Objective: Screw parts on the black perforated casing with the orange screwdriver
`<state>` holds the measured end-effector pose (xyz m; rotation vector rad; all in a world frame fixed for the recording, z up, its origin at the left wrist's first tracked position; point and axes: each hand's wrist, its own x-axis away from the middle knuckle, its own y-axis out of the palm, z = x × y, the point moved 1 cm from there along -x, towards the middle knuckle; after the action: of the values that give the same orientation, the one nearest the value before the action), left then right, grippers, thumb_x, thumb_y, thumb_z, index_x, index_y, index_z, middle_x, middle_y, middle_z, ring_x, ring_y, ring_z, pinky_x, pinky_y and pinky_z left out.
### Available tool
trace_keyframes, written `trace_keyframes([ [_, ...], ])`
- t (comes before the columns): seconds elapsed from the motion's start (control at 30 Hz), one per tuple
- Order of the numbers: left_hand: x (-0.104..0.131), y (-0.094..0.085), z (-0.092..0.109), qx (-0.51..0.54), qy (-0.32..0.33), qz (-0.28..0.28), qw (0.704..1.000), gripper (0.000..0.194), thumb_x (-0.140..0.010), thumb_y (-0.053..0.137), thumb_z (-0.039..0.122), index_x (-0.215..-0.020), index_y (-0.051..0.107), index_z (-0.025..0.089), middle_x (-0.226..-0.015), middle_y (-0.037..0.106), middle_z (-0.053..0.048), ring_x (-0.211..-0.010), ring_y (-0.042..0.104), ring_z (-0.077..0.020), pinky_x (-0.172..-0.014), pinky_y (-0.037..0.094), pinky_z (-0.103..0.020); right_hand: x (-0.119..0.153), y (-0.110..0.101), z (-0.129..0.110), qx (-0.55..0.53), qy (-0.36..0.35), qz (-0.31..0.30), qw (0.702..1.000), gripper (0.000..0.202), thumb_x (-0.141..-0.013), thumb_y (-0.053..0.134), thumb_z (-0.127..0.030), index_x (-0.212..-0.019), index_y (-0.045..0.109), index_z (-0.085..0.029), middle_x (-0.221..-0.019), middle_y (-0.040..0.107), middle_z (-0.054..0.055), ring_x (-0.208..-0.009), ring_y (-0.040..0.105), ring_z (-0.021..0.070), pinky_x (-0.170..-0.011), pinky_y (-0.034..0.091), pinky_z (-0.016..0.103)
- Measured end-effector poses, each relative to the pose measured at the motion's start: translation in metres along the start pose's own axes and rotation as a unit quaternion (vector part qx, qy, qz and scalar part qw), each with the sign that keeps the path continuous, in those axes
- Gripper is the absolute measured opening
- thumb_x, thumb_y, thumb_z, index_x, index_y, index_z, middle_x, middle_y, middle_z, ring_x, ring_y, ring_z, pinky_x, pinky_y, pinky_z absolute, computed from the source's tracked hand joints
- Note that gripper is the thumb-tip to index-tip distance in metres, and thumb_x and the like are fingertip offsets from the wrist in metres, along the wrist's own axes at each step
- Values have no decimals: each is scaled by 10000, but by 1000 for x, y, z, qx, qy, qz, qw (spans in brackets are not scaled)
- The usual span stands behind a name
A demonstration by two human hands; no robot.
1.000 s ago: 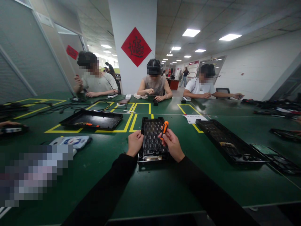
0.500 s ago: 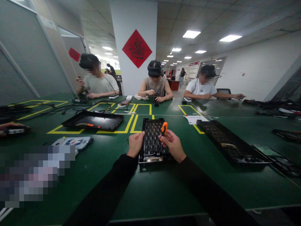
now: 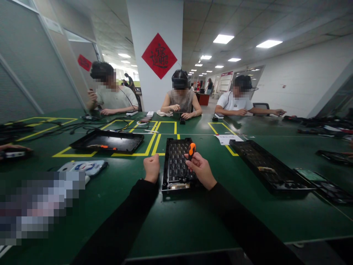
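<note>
In front of me a black rectangular housing (image 3: pixel 176 162) lies on the green table, with rows of dark shapes inside and a pale strip at its near end. My right hand (image 3: pixel 202 170) pinches an orange and black screwdriver (image 3: pixel 192 149), held upright with its shaft down toward the near part of the housing. Just left of the housing, apart from it, my left hand (image 3: pixel 151 168) is closed with its fingers curled; whether something small is inside is hidden.
A black tray (image 3: pixel 110 141) with orange items stands left, near cables. Another black housing (image 3: pixel 270 167) lies right, beside a paper sheet (image 3: pixel 227 139). A patterned pouch (image 3: pixel 84 167) is at near left. Three people (image 3: pixel 180 95) sit across the table.
My left hand has let go of the housing's left edge and moved a little left, its fingers curled. My right hand stays at the housing with the screwdriver. The view has shifted slightly.
</note>
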<state>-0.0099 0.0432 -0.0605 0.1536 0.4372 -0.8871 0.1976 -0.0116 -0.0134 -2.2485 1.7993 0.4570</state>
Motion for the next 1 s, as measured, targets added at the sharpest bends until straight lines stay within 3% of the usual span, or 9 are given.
trace_keyframes([
  [0.1,-1,-2,8,-23,57,6,998,337,-681,526,205,-438,294,180,-484,356,43,-500,430,-87,-485,352,-203,0,0,0,-7,3,8,1000,378,-746,640,-339,-1086,593,-180,-749,558,-1,-537,443,75,-487,368,214],
  [0.17,0,-3,18,-41,129,0,991,165,-641,542,124,-511,450,167,-706,549,-13,-816,572,-152,-720,460,-242,0,0,0,-28,9,17,999,403,-738,648,-330,-1105,569,-185,-762,584,6,-534,448,80,-481,369,217],
  [0.2,1,-4,23,-48,156,-3,987,75,-637,537,96,-618,550,167,-883,592,-47,-996,550,-187,-849,450,-281,-1,1,-1,-39,10,23,999,400,-736,648,-327,-1101,562,-187,-787,599,15,-540,459,84,-478,374,219],
  [0.27,5,-3,32,-52,187,-23,981,363,-636,539,61,-967,620,188,-1253,485,-83,-1213,428,-221,-1023,356,-337,-1,1,-2,-56,11,27,998,375,-751,626,-325,-1092,555,-189,-860,623,38,-562,488,95,-483,392,225],
  [0.37,10,-1,39,-42,209,-62,975,683,-645,555,39,-1292,431,219,-1462,244,-66,-1331,269,-239,-1116,229,-360,0,1,-3,-74,14,15,997,344,-788,569,-316,-1107,545,-190,-945,628,60,-578,502,96,-501,416,230],
  [0.47,11,1,39,-2,190,-83,978,735,-705,561,82,-1369,305,263,-1472,236,-61,-1243,419,-231,-1079,307,-374,0,2,-4,-67,12,12,998,338,-797,557,-305,-1114,539,-189,-936,623,57,-571,492,87,-489,408,216],
  [0.6,9,0,33,40,114,-45,992,559,-798,526,190,-1331,376,261,-1366,429,-87,-840,656,-147,-861,509,-323,-1,3,-4,-49,7,13,999,370,-778,593,-310,-1122,524,-194,-911,604,42,-579,485,81,-467,385,197],
  [0.73,5,-6,28,21,74,14,997,425,-839,418,170,-1254,490,230,-1272,526,-102,-637,660,-113,-559,529,-225,-2,2,0,-38,9,18,999,410,-734,640,-301,-1114,525,-200,-870,584,19,-553,469,72,-459,374,193],
  [1.0,1,-8,15,-5,25,43,999,361,-763,388,95,-1013,634,180,-1186,592,-98,-478,617,-83,-401,455,-181,-2,1,0,-52,-8,30,998,427,-738,618,-256,-1143,493,-204,-912,598,44,-632,502,108,-474,387,202],
])
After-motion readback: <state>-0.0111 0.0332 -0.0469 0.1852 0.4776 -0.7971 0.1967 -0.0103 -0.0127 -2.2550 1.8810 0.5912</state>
